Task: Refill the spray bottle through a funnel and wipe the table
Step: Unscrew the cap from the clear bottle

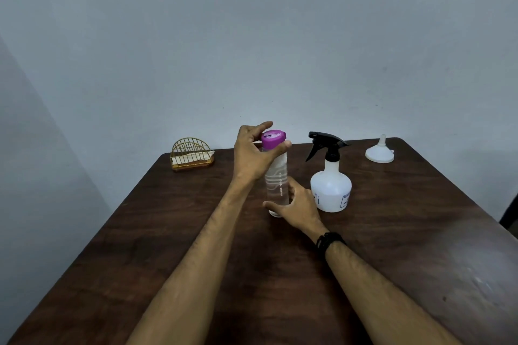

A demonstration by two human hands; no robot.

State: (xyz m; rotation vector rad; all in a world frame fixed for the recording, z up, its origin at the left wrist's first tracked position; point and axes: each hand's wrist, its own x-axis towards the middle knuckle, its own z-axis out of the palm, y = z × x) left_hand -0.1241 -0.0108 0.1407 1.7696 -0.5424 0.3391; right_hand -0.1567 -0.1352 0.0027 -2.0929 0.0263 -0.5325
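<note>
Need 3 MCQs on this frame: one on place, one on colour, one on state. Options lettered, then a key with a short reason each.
1. Where does the funnel sit?
A. On the spray bottle's neck
B. At the table's far right corner, wide end down
C. Inside the wire holder

2. What colour is the cap of the clear water bottle?
A. Purple
B. Green
C. Black

3. What state is the spray bottle in?
A. Lying on its side
B. Open, head off
C. Upright, black trigger head on

Key: 1 B, the funnel stands alone near the far right corner of the table, spout up. 2 A, the purple cap shows between the fingers of the left hand. 3 C, the spray bottle stands beside the water bottle, untouched, while the right hand steadies the water bottle's base.
</note>
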